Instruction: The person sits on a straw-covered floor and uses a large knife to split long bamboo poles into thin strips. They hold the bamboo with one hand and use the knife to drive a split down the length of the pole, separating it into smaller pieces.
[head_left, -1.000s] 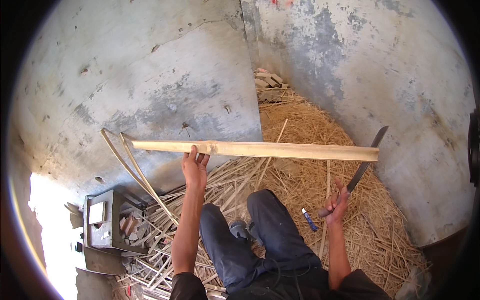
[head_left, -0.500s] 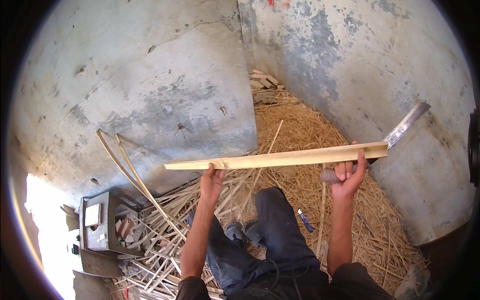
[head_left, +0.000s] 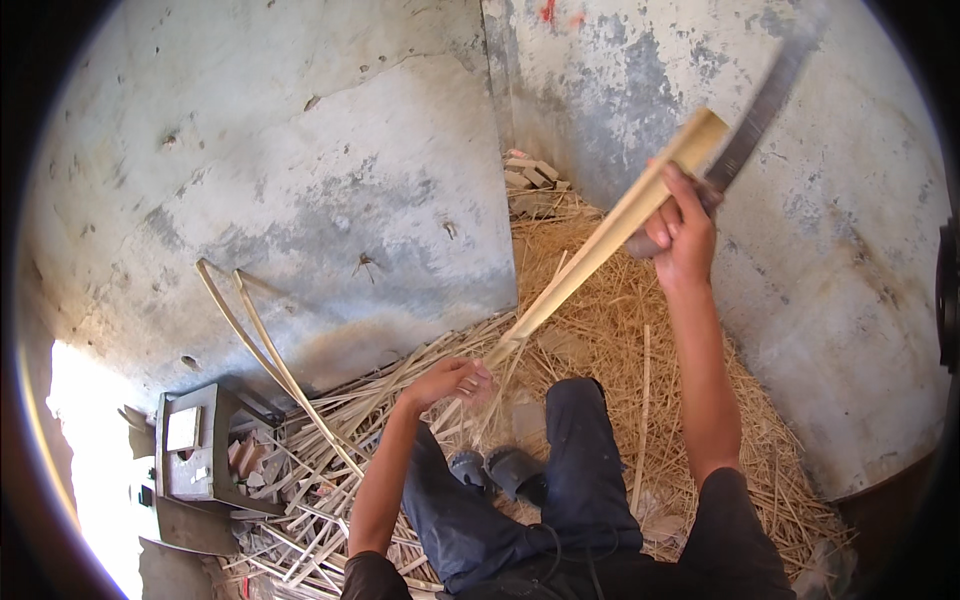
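A split bamboo length [head_left: 590, 248] slants from low centre up to the right, its wide end raised. My right hand [head_left: 685, 230] is closed around the handle of a long-bladed machete [head_left: 757, 118] and pinches the bamboo near its wide end at the same time. The machete's blade points up and right, its tip blurred. By the bamboo's lower, narrow end is my left hand [head_left: 450, 381], fingers loosely apart and a little smeared; it does not grip the strip.
Shavings and straw-like strips [head_left: 620, 330] cover the floor. Long bamboo slats [head_left: 320, 490] are heaped to the left, beside a grey box-shaped stand [head_left: 200, 445] holding broken pieces. Two bent strips [head_left: 265, 355] lean on the left wall [head_left: 330, 150]. Bricks [head_left: 535, 170] lie in the far corner.
The bamboo has swung from nearly level to a steep slant, its right end rising. My right hand went up with the machete; my left hand let go of the strip and dropped slightly.
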